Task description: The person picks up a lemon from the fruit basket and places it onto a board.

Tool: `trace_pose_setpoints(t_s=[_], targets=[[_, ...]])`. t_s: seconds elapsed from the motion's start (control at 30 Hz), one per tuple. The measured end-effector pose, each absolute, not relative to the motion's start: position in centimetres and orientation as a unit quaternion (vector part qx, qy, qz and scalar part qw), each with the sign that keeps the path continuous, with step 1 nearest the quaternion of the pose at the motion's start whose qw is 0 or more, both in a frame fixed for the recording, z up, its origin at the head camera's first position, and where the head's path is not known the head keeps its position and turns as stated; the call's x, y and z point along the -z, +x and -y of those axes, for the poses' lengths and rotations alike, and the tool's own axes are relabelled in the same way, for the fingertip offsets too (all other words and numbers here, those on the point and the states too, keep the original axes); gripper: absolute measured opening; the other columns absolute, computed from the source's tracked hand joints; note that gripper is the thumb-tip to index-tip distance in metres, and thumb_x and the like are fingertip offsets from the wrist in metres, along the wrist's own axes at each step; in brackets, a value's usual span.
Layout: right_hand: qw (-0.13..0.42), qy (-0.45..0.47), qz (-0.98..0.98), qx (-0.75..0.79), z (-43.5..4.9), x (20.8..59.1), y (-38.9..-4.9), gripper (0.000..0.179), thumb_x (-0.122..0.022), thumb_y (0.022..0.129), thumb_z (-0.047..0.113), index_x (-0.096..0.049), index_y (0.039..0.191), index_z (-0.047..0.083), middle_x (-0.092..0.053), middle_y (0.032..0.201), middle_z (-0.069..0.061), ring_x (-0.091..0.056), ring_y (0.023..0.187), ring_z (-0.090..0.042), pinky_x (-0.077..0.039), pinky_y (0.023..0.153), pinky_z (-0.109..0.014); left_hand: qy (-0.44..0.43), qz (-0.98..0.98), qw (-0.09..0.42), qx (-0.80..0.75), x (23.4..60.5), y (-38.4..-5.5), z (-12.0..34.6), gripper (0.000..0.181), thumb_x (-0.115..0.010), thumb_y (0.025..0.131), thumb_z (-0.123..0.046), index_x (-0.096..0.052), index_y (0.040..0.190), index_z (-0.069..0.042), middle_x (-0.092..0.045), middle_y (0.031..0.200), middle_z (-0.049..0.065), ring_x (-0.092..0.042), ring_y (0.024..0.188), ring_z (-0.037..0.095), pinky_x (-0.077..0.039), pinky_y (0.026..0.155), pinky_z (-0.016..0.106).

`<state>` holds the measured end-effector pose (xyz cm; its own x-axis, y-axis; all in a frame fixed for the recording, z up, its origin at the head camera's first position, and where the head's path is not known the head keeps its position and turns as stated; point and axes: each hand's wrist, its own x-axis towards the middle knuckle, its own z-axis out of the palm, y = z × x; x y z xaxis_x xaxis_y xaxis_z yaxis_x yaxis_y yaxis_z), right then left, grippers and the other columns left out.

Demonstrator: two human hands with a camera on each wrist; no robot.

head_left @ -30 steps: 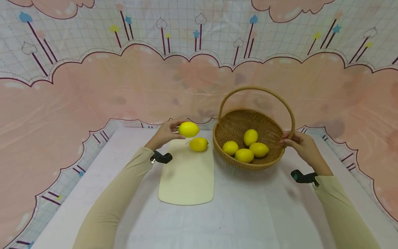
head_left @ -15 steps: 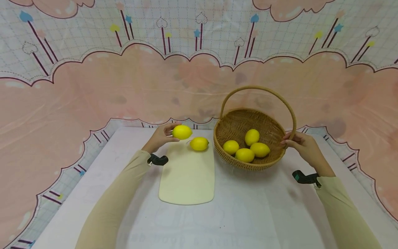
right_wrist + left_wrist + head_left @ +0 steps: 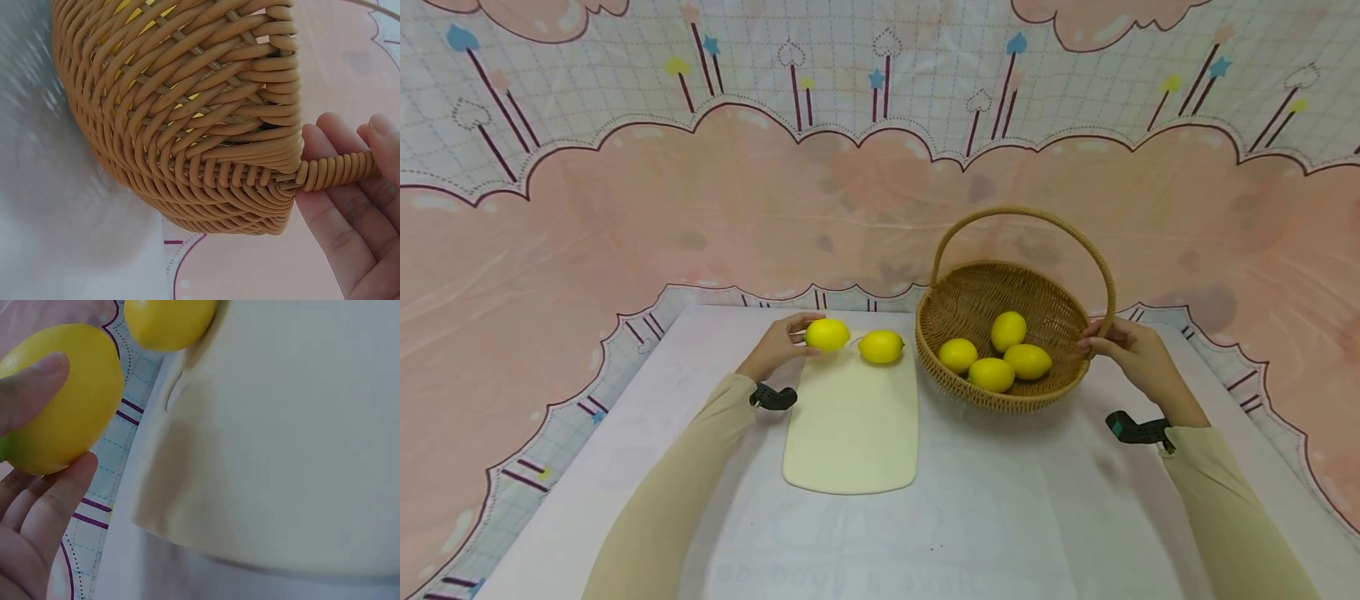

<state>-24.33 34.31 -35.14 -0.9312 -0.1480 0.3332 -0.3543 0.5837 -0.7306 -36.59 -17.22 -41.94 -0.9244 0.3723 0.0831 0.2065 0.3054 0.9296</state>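
My left hand (image 3: 778,344) pinches a yellow lemon (image 3: 827,335) between thumb and fingers, over the far left corner of a cream cutting board (image 3: 850,433). In the left wrist view the thumb lies across this lemon (image 3: 75,400) and the fingertips support it from the other side. A second lemon (image 3: 882,347) lies on the board's far end, just to the right. My right hand (image 3: 1131,358) grips the foot of the handle of a wicker basket (image 3: 1000,283), which tilts toward me. Several lemons (image 3: 992,375) lie inside it. The right wrist view shows fingers around the wrapped handle (image 3: 340,170).
A white table (image 3: 1000,517) bears the board and basket. Behind it hangs a pink patterned cloth (image 3: 737,208), which also borders the table's sides. The basket's tall arched handle (image 3: 1022,210) rises above its rim.
My left hand has moved left and down with its lemon, from above the second lemon to beside it at the board's corner. The right hand and basket have stayed nearly still.
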Motion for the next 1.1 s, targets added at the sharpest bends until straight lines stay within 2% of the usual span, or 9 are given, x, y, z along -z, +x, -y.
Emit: trace_pose_setpoints(t_s=[0.37,0.73,1.1], targets=[[0.125,0.138,0.889,-0.419,-34.2,35.0,-24.3,0.023,-0.055,0.094,0.007,-0.058,0.109,-0.009,-0.066,0.085,0.022,-0.062,0.079,0.01,-0.05,0.073,-0.007,0.171,-0.82,0.114,-0.535,43.2,-36.5,17.6,0.063,-0.071,0.077,0.003,-0.046,0.135,-0.002,-0.043,0.143,0.021,-0.043,0.131,0.04,-0.038,0.108,0.048],[0.122,0.136,0.887,-0.425,-34.2,35.1,-24.4,0.023,-0.054,0.094,0.007,-0.057,0.11,-0.009,-0.065,0.086,0.024,-0.062,0.079,0.009,-0.049,0.073,-0.006,0.181,-0.817,0.147,-0.527,43.3,-36.5,17.5,0.063,-0.07,0.079,0.004,-0.04,0.135,0.001,-0.04,0.143,0.026,-0.04,0.131,0.043,-0.035,0.109,0.05],[0.119,0.13,0.89,-0.421,-34.2,35.0,-24.4,0.023,-0.054,0.094,0.007,-0.057,0.111,-0.009,-0.065,0.086,0.023,-0.063,0.079,0.009,-0.049,0.072,-0.006,0.176,-0.815,0.156,-0.53,43.6,-36.8,17.5,0.064,-0.071,0.077,0.005,-0.041,0.135,-0.001,-0.042,0.142,0.025,-0.038,0.134,0.039,-0.033,0.111,0.049]])
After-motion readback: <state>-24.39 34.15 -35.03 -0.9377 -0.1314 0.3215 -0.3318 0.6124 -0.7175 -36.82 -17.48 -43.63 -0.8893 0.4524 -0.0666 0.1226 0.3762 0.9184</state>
